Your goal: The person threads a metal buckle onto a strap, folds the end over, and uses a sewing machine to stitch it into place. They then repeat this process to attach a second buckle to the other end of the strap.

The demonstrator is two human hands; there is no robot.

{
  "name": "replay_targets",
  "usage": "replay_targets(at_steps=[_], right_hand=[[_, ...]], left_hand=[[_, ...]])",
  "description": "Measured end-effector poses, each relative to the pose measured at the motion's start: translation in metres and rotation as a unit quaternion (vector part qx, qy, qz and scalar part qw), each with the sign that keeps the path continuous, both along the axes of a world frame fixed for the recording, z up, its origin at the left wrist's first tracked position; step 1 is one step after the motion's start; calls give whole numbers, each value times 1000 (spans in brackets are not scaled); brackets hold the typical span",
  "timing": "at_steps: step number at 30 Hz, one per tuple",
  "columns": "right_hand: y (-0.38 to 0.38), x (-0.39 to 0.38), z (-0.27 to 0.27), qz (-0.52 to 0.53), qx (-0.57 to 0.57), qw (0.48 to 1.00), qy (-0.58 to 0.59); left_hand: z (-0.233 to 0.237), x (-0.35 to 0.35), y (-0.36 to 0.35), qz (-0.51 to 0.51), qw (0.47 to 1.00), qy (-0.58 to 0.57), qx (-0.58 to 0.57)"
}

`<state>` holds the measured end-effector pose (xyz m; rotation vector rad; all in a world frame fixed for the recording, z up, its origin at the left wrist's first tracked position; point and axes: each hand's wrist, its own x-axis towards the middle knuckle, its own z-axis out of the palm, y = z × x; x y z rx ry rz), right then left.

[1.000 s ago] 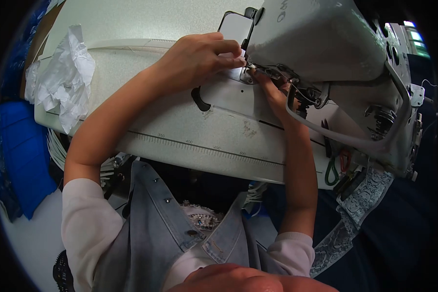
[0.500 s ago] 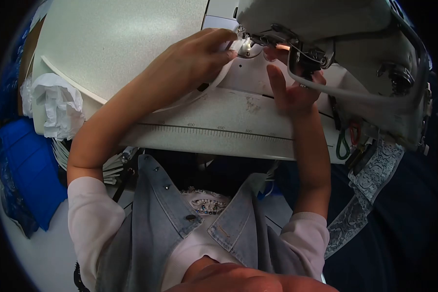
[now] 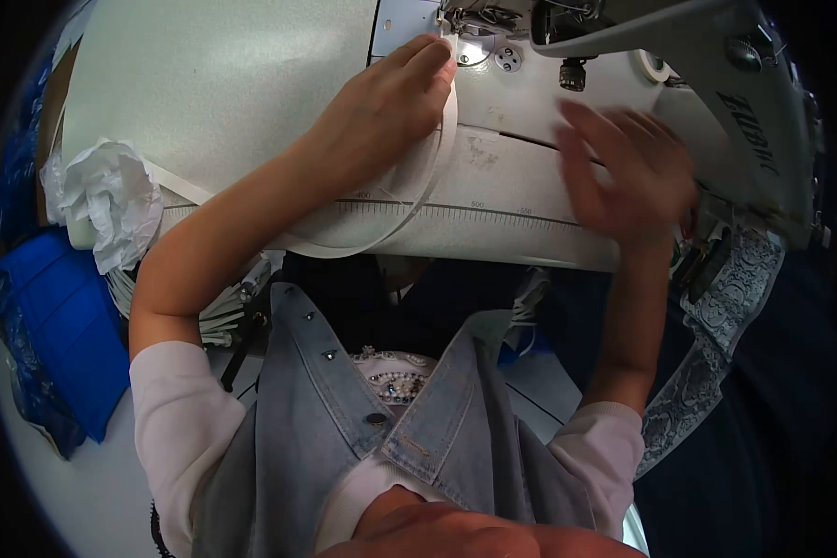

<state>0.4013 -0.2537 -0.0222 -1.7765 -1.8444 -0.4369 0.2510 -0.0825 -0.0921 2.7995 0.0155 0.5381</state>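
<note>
At the sewing machine [image 3: 730, 102], my left hand [image 3: 381, 107] is closed in a pinch on a narrow white strip [image 3: 445, 153], close to the presser foot [image 3: 448, 23]. From those fingertips the strip curves down over the table's front edge and loops back left under my forearm. My right hand [image 3: 628, 172] hovers over the right part of the table, below the machine arm. It is blurred by motion, its thumb stands apart from the fingers, and I see nothing held in it.
A printed ruler [image 3: 474, 214] runs along the front of the white table [image 3: 223, 84]. Crumpled white material [image 3: 112, 200] lies at the left edge, above a blue package [image 3: 60, 321]. Patterned lace [image 3: 735, 288] hangs at the right. A white roll [image 3: 653, 65] sits behind the machine arm.
My right hand has come away from the needle area, moving right and toward me. My left hand still pinches the strip by the presser foot. The view has shifted, showing more of the strip's loop.
</note>
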Motion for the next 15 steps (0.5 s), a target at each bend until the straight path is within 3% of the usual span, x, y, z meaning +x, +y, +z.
replay_targets(at_steps=[2, 4, 5, 7, 9, 11, 13, 15], right_hand=[[-68, 31, 46, -32, 162, 985, -52], [-150, 140, 115, -270, 302, 906, -123], [-185, 195, 144, -363, 271, 884, -118], [-245, 310, 172, -453, 119, 883, -7], [-296, 412, 155, -467, -33, 863, 187], [-327, 455, 120, -457, -69, 829, 313], [-357, 456, 96, -439, -38, 833, 336], [-375, 416, 62, -413, 42, 865, 282]], left_hand=[[-9, -4, 7, -2, 1000, -8, 0], [-12, -3, 9, -1, 1000, -12, 5], [-12, -4, 4, -3, 1000, -8, 11], [-13, -3, 2, -4, 1000, -5, 21], [-14, -5, 2, 2, 1000, -2, -19], [-9, -4, 1, 10, 999, -21, -39], [-9, -7, 2, 8, 997, -38, -60], [-13, -9, 4, 14, 998, -42, -48]])
